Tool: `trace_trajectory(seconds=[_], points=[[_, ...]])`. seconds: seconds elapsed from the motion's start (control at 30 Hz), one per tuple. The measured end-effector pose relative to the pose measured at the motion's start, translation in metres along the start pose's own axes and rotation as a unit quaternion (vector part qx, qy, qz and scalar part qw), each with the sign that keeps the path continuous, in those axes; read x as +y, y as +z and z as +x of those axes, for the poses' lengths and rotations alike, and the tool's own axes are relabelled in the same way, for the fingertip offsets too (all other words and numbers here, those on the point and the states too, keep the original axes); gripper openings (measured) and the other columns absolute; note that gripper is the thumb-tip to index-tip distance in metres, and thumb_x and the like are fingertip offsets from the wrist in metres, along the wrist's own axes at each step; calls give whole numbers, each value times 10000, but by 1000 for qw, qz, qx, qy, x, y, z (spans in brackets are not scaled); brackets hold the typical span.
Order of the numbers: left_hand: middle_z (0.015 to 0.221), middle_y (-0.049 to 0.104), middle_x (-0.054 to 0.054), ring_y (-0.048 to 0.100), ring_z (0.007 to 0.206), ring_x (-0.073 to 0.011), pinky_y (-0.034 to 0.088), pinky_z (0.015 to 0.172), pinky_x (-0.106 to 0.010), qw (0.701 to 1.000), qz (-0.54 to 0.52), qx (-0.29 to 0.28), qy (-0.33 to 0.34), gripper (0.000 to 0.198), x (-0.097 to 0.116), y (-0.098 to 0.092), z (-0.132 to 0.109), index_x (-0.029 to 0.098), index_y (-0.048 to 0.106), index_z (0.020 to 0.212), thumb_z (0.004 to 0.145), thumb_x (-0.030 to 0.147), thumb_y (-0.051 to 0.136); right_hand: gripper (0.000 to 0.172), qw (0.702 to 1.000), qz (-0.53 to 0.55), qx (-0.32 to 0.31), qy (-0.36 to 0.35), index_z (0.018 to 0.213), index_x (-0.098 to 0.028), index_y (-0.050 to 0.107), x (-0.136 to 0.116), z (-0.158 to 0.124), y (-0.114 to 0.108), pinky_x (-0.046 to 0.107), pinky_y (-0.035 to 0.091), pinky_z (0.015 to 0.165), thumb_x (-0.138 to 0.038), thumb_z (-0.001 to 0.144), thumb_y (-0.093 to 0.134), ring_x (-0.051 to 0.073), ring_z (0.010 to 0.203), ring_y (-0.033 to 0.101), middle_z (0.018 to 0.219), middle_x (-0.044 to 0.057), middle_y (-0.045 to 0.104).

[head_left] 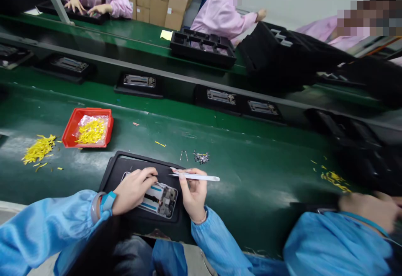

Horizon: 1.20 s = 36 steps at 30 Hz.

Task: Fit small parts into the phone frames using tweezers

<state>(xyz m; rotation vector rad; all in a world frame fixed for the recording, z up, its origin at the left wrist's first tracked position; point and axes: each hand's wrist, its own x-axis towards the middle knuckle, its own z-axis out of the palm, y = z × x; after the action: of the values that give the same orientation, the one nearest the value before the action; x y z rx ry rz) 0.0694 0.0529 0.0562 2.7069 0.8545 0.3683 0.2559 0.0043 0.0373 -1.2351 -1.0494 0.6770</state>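
The right hand pinches white tweezers between thumb and fingers. Their long axis lies level across the belt, with the tip pointing towards the left hand and the blunt end sticking out beyond the knuckles. The left hand's fingers are curled close, tips down on an open phone chassis; I cannot tell whether they grip anything. The chassis lies between both hands in a black carrier tray. Just beyond the right hand sits a small heap of metal screws. A red bin stands further beyond the left hand.
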Motion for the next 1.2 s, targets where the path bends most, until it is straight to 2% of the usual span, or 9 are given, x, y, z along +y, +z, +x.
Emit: trace_trajectory(seconds=[0.17,0.23,0.37,0.6,0.7,0.8,0.9,1.07,1.2], points=[[1107,592,-109,605,856,-157,503,763,-257,999,27,11,32,479,2,-2,-7,126,580,1045,683,-73,337,158,998,-29,47,6,1018,-240,439,-3,1,-13,353,541,742,-291,909,540,191,819,686,873,30,610],[1140,584,-107,607,877,-150,503,779,-245,999,23,17,31,489,1,0,-8,132,579,1039,667,-78,342,77,994,-96,45,-14,993,-233,485,-10,-2,-23,372,514,774,-285,936,481,193,854,647,897,41,579],[1161,593,-101,620,882,-159,523,780,-263,999,24,42,23,520,-6,8,-13,159,599,1018,629,-61,333,203,963,-261,39,-55,965,-224,574,-28,-13,-39,368,478,765,-272,966,376,220,892,564,906,81,549],[1167,604,-81,644,842,-134,531,751,-241,999,-34,37,0,512,-20,20,-13,196,613,1023,694,-30,293,168,934,-349,-58,57,809,-240,567,-29,-46,-43,269,455,563,-283,915,444,181,609,604,699,14,590],[1120,608,-103,654,799,-129,534,714,-224,997,-61,48,9,440,-22,20,-7,177,620,953,759,6,265,120,923,-374,-53,75,802,-237,563,-17,-60,-33,263,440,538,-340,858,537,184,575,612,664,0,593],[1067,619,-90,651,725,-117,537,676,-205,995,-83,60,6,387,-20,18,-2,178,616,900,833,56,256,178,928,-363,-16,83,767,-233,538,-10,-64,-24,257,449,557,-394,806,602,187,590,620,667,-3,583],[1114,598,-95,650,740,-113,544,689,-210,992,-93,81,0,362,-17,14,-2,185,599,924,867,71,260,189,936,-322,-24,137,750,-225,532,-12,-61,-23,254,469,596,-395,799,600,196,639,637,686,6,608],[1084,590,-88,650,809,-111,545,706,-196,989,-110,95,12,382,-11,7,-4,193,570,947,820,7,262,279,948,-250,-19,198,773,-213,526,-18,-59,-27,276,486,628,-480,782,606,208,684,631,709,16,605],[1085,587,-94,646,781,-118,551,705,-212,987,-127,101,7,366,-11,7,-2,187,569,929,812,12,269,422,957,-112,-36,267,800,-214,489,-12,-62,-28,263,472,567,-600,724,641,167,605,573,656,-15,549]])
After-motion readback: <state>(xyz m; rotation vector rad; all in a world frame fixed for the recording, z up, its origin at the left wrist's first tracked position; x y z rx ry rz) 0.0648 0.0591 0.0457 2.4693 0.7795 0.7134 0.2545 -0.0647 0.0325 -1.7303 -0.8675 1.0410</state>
